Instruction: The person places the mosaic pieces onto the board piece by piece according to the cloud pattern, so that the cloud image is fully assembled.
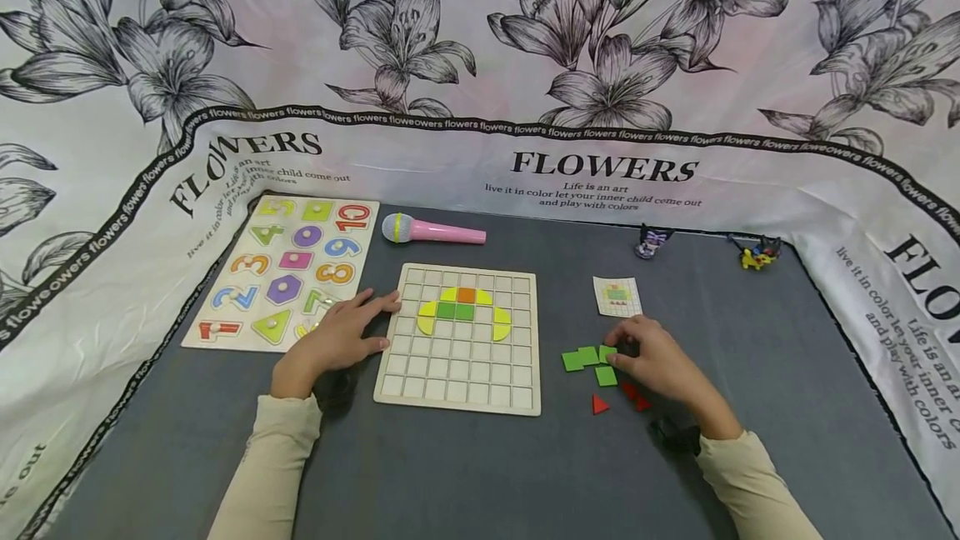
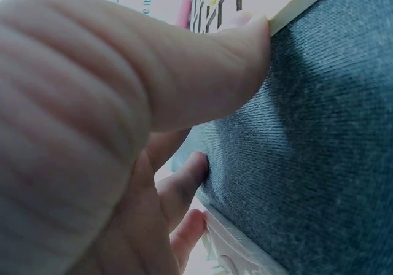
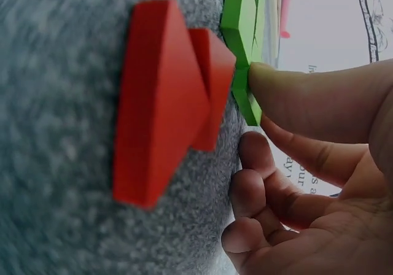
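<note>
Both hands down on the grey mat: left steadying the grid board, right among the loose tiles.

I see the left hand [image 1: 337, 340] lying flat and relaxed, fingers straight, thumb tip pressed against the left edge of the grid board [image 1: 459, 373]; the left wrist view confirms thumb against the board's side. The board carries yellow, green and orange pieces in its upper rows. The right hand [image 1: 656, 361] sits right of the board, thumb touching a green square tile [image 3: 245, 97], other fingers curled; I cannot tell whether it has a real pinch on it. More green squares [image 1: 581, 358] lie just beside it, red triangles [image 1: 600, 404] near its wrist. A pattern card [image 1: 617, 296] lies behind the hand, a number puzzle [image 1: 288, 269] left of the board, a pink microphone [image 1: 431, 230] beyond the board.
</note>
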